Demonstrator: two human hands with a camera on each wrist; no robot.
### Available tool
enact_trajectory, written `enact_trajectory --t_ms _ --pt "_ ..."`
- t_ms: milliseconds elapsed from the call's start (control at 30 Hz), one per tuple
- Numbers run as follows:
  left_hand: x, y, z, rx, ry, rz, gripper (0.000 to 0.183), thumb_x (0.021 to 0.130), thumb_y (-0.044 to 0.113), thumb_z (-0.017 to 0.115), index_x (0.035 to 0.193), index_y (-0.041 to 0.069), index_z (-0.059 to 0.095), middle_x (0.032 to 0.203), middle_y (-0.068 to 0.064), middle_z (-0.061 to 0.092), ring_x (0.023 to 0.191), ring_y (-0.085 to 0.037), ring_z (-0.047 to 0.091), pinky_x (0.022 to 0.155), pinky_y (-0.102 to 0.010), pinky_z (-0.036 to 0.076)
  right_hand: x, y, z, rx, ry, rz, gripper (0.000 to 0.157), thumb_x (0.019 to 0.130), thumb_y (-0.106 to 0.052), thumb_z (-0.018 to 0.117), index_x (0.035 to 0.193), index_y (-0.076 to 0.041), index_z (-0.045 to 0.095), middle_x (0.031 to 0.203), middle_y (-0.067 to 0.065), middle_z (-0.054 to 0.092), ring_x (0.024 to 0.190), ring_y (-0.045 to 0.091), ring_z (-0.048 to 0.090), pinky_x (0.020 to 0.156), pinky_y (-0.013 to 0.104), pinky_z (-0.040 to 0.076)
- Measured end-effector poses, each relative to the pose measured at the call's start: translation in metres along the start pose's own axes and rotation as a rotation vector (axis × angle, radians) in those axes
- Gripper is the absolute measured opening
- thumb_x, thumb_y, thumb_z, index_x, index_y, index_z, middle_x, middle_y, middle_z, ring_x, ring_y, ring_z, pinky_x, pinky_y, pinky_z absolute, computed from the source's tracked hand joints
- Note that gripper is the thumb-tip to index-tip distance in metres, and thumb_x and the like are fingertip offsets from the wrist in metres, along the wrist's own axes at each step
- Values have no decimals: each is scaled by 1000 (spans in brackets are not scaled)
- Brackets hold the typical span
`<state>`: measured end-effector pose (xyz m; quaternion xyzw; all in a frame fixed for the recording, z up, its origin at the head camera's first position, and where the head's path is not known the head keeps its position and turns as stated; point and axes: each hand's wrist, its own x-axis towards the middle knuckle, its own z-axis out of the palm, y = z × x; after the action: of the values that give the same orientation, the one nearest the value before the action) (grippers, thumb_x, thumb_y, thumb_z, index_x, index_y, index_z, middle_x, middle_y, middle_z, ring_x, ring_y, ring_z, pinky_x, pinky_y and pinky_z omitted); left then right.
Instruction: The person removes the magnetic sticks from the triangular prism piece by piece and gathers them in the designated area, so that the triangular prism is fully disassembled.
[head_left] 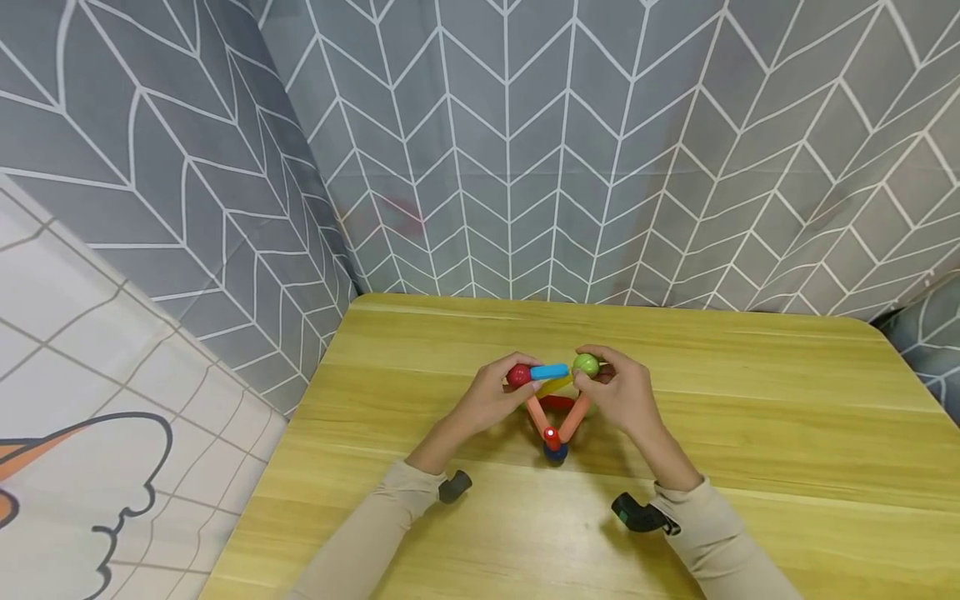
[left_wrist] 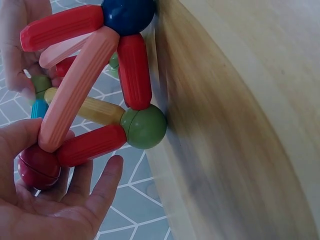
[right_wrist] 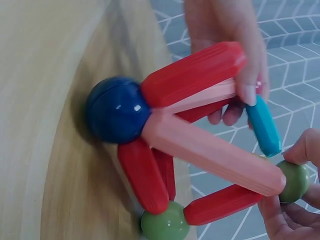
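Note:
A frame of ribbed rods and balls stands on the table, a dark blue ball (right_wrist: 117, 110) at its near corner. My left hand (head_left: 487, 402) holds a red ball (left_wrist: 39, 169) at an upper corner, thumb and fingers around it. From that ball a light blue rod (head_left: 550, 372) reaches to the right. My right hand (head_left: 624, 393) pinches a green ball (right_wrist: 293, 181); in the right wrist view a small gap shows between it and the blue rod's end. Pink rods (left_wrist: 80, 90) rise from the dark blue ball to both held balls. A red rod (right_wrist: 195, 72) juts up from the dark blue ball.
Another green ball (left_wrist: 144, 126) sits low on the frame, joined to red rods. A yellow rod (left_wrist: 100, 110) runs behind. Dark wrist devices (head_left: 637, 512) jut from the sleeves over the wooden table (head_left: 750, 400). A patterned grey curtain (head_left: 525, 150) hangs along the table's far edge.

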<state>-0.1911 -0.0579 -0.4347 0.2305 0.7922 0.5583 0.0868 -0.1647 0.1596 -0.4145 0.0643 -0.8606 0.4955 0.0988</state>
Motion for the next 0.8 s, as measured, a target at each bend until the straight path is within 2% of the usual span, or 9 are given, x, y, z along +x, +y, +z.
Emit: enact_trajectory --t_ms 200,400,500,667,733,800 --pt "-1 1 0 -9 -3 -17 28 97 10 65 125 6 62 126 -16 65 108 -22 64 90 -28 59 2 1 -4 140 -76 138 34 95 -11 66 127 -2 66 119 26 69 87 7 70 69 18 56" --pt "-1 1 1 -11 -7 -23 29 97 9 65 126 6 62 128 -16 64 110 -24 64 90 -29 59 3 0 -7 287 -107 200 37 96 -11 64 130 3 62 108 23 72 84 5 71 71 20 57" --pt "-1 1 2 -10 -8 -25 30 97 9 65 126 6 62 128 -16 64 110 -23 64 90 -28 59 4 -1 -11 284 -97 235 39 97 -13 63 133 1 61 112 18 72 84 1 70 75 21 58" --pt "-1 1 1 6 0 -23 29 97 10 65 126 8 62 128 -15 64 109 -23 63 88 -27 59 6 -2 -22 259 -66 250 40 99 -21 62 135 -4 60 127 22 66 88 -1 69 81 24 59" --pt "-1 1 1 8 1 -24 29 97 10 65 126 8 62 128 -15 64 109 -23 63 88 -26 59 7 0 -26 262 -59 248 41 99 -23 63 136 -5 60 126 20 67 89 0 70 82 24 59" --pt "0 1 1 5 -1 -25 29 97 10 65 126 7 62 128 -16 64 109 -23 63 88 -26 59 6 2 -30 273 -51 245 42 99 -23 63 136 -4 59 120 11 70 90 1 71 83 22 59"
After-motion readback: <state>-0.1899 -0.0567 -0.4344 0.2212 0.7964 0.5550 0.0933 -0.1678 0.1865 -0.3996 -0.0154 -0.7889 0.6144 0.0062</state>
